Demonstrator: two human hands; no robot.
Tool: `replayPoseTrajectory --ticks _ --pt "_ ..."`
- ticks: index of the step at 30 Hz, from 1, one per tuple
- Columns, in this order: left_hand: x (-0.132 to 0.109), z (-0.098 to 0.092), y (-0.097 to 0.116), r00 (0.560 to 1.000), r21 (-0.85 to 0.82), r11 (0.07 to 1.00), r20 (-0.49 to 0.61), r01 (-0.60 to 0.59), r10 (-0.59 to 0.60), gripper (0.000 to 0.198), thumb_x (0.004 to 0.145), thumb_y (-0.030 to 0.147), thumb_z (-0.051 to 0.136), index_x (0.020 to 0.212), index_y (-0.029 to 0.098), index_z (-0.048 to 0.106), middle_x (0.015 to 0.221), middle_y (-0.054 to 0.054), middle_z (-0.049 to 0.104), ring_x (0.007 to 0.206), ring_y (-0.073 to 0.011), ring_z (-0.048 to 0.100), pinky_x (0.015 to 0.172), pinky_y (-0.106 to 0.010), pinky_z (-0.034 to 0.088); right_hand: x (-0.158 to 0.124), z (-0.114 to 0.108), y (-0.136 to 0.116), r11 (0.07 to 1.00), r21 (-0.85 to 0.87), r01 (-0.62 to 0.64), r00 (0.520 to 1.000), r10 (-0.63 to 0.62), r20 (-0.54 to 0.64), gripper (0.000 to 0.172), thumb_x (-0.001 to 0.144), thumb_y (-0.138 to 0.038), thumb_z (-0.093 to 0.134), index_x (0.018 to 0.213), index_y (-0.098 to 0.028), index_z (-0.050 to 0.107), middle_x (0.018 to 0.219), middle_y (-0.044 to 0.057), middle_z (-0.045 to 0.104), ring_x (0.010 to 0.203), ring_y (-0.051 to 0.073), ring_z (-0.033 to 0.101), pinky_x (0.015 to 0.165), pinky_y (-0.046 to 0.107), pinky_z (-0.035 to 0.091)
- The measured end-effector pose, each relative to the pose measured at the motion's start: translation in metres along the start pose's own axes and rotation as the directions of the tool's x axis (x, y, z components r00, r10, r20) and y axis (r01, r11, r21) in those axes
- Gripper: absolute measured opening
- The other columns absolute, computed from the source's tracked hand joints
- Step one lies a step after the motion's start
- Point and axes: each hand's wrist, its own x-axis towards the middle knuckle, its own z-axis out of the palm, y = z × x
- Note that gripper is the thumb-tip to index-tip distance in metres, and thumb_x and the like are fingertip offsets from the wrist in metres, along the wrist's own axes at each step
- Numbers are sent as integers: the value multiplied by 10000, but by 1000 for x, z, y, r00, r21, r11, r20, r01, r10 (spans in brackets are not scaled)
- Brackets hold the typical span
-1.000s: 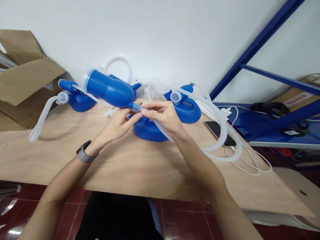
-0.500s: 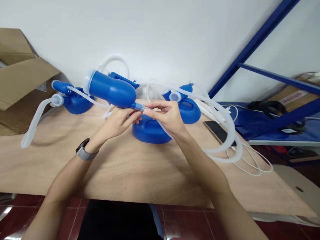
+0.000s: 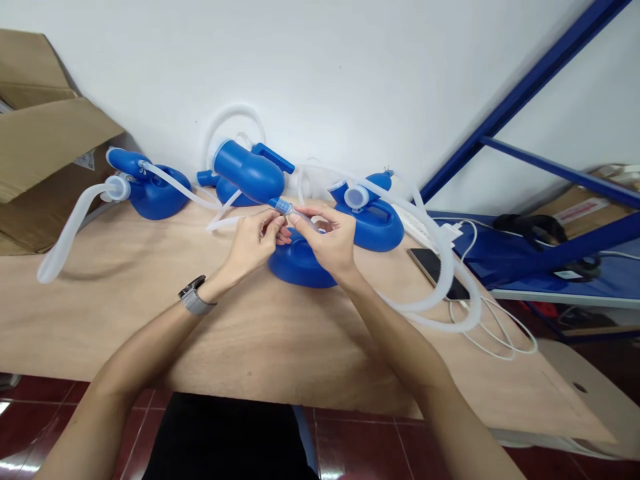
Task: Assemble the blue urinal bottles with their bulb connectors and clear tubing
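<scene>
1. Hands are staying together above the counter [image 3: 250,347], but the blue vessel [image 3: 250,175] is now sitting farther back than a second ago, its wide mouth turning toward the wall.
2. That swing is leaving the nozzle [image 3: 281,205] pointing at the fingertips, where it is meeting the thin tube [image 3: 301,217]; the fingers are hiding whether the two are seated.
3. The left hand [image 3: 257,240] is pinching narrowly round the nozzle and carrying the vessel in the air, the wrist with its watch [image 3: 194,298] lifting clear of the counter.
4. The right hand [image 3: 327,240] is closing thumb and forefinger on the thin tube just beside the nozzle, the forearm angling in from the lower right.
5. Beneath both hands a blue container [image 3: 295,267] is lying on the counter, and a wide white hose [image 3: 467,313] is looping rightward past a phone [image 3: 425,259].
</scene>
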Motion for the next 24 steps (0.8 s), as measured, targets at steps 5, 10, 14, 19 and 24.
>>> replayPoseTrajectory --ticks 5,10,14,19,24 --pt "0 1 -4 998 65 998 -58 -4 7 362 1089 450 615 836 192 642 712 -26 750 618 -153 768 595 -233 629 -1 3 6 995 -89 41 999 -41 9 280 959 -520 762 1057 -278 862 1140 73 855 1056 303 781 885 441 636" --pt "-1 6 0 981 -220 956 42 193 -188 430 1062 554 668 844 191 592 644 2 669 595 -161 772 568 -225 634 -1 3 13 957 -213 197 980 -199 14 213 1018 -439 710 1044 -288 857 1128 84 856 1097 319 773 1041 516 608" --pt "-1 11 -1 940 -404 851 88 336 -330 458 1030 553 733 829 179 564 647 34 621 545 -134 747 552 -198 625 1 2 20 904 -288 316 948 -316 46 206 1052 -394 677 1026 -286 851 1104 96 856 1075 317 782 1055 534 594" --pt "0 15 0 927 -450 834 -33 320 -374 397 1058 421 729 797 155 591 607 47 588 504 -111 709 545 -186 621 2 7 25 894 -221 389 916 -400 -6 171 1018 -379 731 971 -246 828 1017 80 853 979 267 794 925 453 643" --pt "0 18 0 887 -538 777 -109 326 -448 411 1080 364 704 755 153 568 613 44 592 504 -86 689 530 -153 586 -2 16 27 995 -22 99 994 -98 42 317 980 -526 766 1015 -214 810 958 52 832 783 186 758 612 284 589"
